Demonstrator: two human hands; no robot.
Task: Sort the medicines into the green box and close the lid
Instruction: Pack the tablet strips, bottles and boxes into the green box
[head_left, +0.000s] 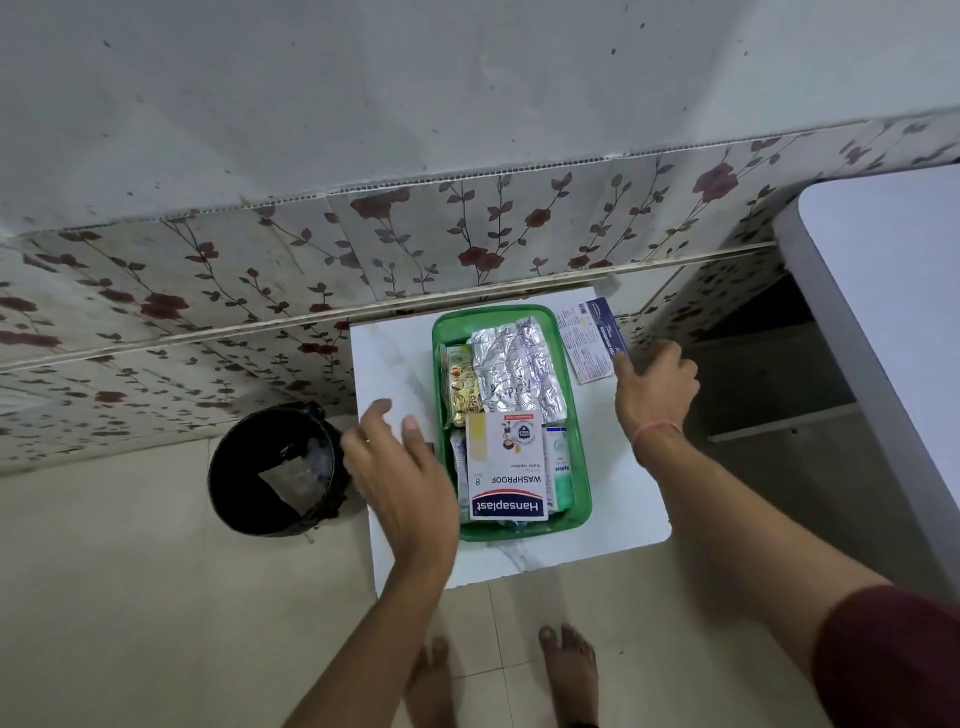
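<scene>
A green box (583, 483) stands open on a small white table (395, 364), with no lid in sight. Inside lie silver foil strips (519, 364), a gold blister strip (462, 387), a Hansaplast carton (506, 467) and a teal-and-white pack (561, 467). To the right of the green box, my right hand (657, 389) grips a blue-and-white medicine carton (592, 340) by its near end, just above the table. My left hand (400, 467) hovers at the green box's left side, fingers spread, holding nothing.
A black bin (275, 467) stands on the tiled floor left of the table. A flowered wall runs behind it. A white tabletop (893, 312) juts in at the right. My bare feet (566, 670) are in front of the table.
</scene>
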